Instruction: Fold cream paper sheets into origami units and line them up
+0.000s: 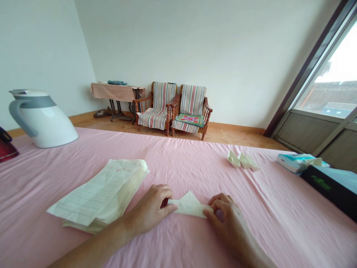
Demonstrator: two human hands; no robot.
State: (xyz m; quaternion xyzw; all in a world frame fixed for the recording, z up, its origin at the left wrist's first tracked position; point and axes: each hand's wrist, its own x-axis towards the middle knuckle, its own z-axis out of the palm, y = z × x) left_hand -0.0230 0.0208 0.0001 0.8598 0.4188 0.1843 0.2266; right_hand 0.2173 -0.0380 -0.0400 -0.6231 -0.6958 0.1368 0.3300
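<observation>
Between my hands is a folded piece of pale paper [189, 205], a long flat band with a triangular peak at its far side. My left hand [156, 206] pinches its left end between thumb and fingers. At the right end, my right hand [223, 212] is closed on the paper in the same way. A thick stack of printed paper sheets [103, 190] lies to the left of my left hand, with red marks on the top sheet. Beyond my right hand, several small folded paper shapes [242, 160] stand close together on the pink tablecloth [178, 160].
At the left stands a white and grey jug [52, 121], beside a partly visible red object [6, 146]. A tissue pack [291, 163] and a dark box [326, 184] lie at the right. Two wooden chairs [191, 104] and a cloth-covered side table [115, 92] are by the far wall.
</observation>
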